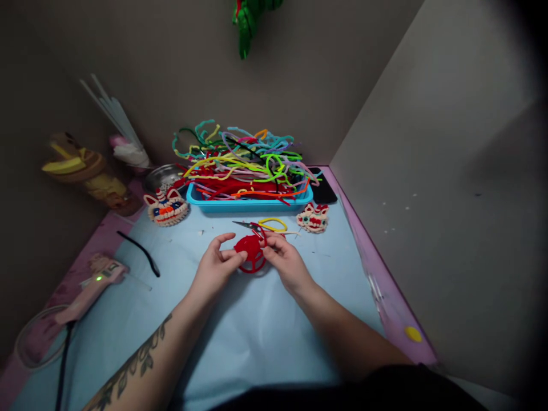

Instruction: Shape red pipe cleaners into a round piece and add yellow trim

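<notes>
Red pipe-cleaner frame [252, 252] is sitting right in the middle of the light blue sheet [257, 337], pinched between both hands just above the surface, can't tell if the bottom edge actually touches the sheet. It's a round, dome-ish thing with a few spokes showing on the lower half.

Left hand [216, 265] comes in from the left side. Its thumb and fingertips [238, 258] are closed on the frame's left edge, and one finger is arched up over the top of the hand. Right hand [286, 262] has it from the other side, fingers [270, 244] curled tight onto the upper right rim. So the frame is basically sandwiched between the two sets of fingertips, with most of the red still visible in between.

Just behind the frame there's a pair of scissors [248, 226] lying flat, and a yellow loop [273, 224] of pipe cleaner next to it. Further back is a blue tray [248, 205] with a big tangled pile of pipe cleaners [244, 160] spilling out of it. A little lion head [166, 206] sits at the tray's left corner and a smaller lion head [313, 218] at the right. Over on the left is a pink glue gun [92, 282] with a green light on, and a black pipe cleaner [139, 251] lies near it.
</notes>
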A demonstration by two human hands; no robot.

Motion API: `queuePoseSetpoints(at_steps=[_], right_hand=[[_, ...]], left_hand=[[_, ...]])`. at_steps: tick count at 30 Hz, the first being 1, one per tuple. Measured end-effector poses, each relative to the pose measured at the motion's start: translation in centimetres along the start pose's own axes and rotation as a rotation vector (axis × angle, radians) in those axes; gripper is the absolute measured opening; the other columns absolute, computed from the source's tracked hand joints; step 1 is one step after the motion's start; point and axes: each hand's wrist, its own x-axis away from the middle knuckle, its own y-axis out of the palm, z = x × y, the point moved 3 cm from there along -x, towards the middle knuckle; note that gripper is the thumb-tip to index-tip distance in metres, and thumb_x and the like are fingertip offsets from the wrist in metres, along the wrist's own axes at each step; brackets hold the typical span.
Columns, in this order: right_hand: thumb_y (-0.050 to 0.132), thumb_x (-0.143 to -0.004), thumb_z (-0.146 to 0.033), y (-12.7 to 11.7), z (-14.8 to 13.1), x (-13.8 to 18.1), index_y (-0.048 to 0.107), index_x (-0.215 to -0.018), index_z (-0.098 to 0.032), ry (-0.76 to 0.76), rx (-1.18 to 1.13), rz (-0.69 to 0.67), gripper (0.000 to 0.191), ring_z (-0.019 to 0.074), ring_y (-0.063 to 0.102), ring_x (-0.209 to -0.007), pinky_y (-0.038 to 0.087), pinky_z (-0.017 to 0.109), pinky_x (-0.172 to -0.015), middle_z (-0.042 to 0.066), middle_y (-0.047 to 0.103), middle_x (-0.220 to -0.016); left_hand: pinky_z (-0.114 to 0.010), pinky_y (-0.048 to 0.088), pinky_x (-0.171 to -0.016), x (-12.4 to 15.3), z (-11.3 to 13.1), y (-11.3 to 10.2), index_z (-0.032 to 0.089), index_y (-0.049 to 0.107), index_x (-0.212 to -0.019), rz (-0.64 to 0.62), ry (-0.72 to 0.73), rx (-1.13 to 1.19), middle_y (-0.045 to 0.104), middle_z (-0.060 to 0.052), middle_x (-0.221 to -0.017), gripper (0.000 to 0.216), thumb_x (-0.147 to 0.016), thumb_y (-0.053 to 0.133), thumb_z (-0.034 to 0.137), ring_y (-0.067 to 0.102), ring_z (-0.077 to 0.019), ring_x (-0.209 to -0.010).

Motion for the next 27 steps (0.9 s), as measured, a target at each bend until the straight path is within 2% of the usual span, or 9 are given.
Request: queuePoseSetpoints(at_steps=[4, 8, 11, 14, 21, 27], right_hand=[[0.073, -0.070, -0.039, 0.4, -0.1, 0.2, 0.067, -0.092, -0.026, -0.023, 0.011, -0.037, 0.027, 0.0238, 0.052, -0.113, 0.046, 0.038, -0.093, 0.006, 0.055, -0.120], [0.075, -0.067, -0.032, 0.3, -0.5, 0.3, 0.065, -0.098, -0.027, -0.080, 0.010, -0.003, 0.033, 0.0243, 0.049, -0.119, 0.044, 0.038, -0.095, 0.006, 0.052, -0.125], [0.075, -0.067, -0.026, 0.3, -0.9, 0.4, 0.068, -0.087, -0.026, -0.090, 0.045, -0.064, 0.021, 0.0249, 0.042, -0.129, 0.035, 0.041, -0.105, 0.005, 0.047, -0.133], [0.073, -0.069, -0.024, 0.3, -1.1, 0.4, 0.067, -0.073, -0.023, -0.088, 0.081, -0.087, 0.007, 0.0240, 0.042, -0.129, 0.030, 0.041, -0.109, 0.004, 0.049, -0.131], [0.071, -0.069, -0.026, 0.3, -0.7, 0.5, 0.064, -0.070, -0.023, -0.095, 0.074, 0.043, 0.008, 0.0211, 0.053, -0.107, 0.041, 0.036, -0.096, 0.003, 0.057, -0.105], [0.072, -0.067, -0.027, 0.4, -0.3, 0.5, 0.059, -0.073, -0.023, -0.016, -0.043, 0.010, 0.015, 0.0165, 0.055, -0.078, 0.045, 0.031, -0.079, -0.002, 0.060, -0.080]], left_hand=[[-0.025, 0.042, -0.064, -0.2, -0.3, -0.2, 0.016, 0.047, -0.114, 0.034, -0.012, 0.093, 0.066, 0.002, -0.061, 0.069, -0.058, 0.082, 0.035, 0.061, -0.0143, -0.056], [-0.024, 0.042, -0.064, -0.1, -0.3, -0.1, 0.016, 0.048, -0.112, 0.035, -0.018, 0.116, 0.067, 0.002, -0.062, 0.068, -0.057, 0.083, 0.034, 0.061, -0.0133, -0.056], [-0.025, 0.042, -0.065, 0.0, -0.1, 0.0, 0.016, 0.047, -0.112, 0.026, -0.033, 0.116, 0.067, 0.001, -0.062, 0.068, -0.057, 0.083, 0.035, 0.062, -0.0136, -0.057], [-0.025, 0.042, -0.063, 0.2, 0.0, 0.3, 0.015, 0.047, -0.112, 0.004, -0.050, 0.100, 0.066, 0.001, -0.061, 0.069, -0.056, 0.083, 0.035, 0.061, -0.0136, -0.056], [-0.023, 0.040, -0.060, 0.5, 0.1, 0.6, 0.016, 0.047, -0.112, -0.024, -0.022, 0.061, 0.063, 0.004, -0.057, 0.068, -0.057, 0.081, 0.037, 0.058, -0.0123, -0.052], [-0.023, 0.040, -0.060, 0.6, 0.1, 0.7, 0.017, 0.047, -0.112, -0.039, -0.007, 0.042, 0.059, 0.007, -0.053, 0.066, -0.059, 0.080, 0.037, 0.056, -0.0114, -0.051]])
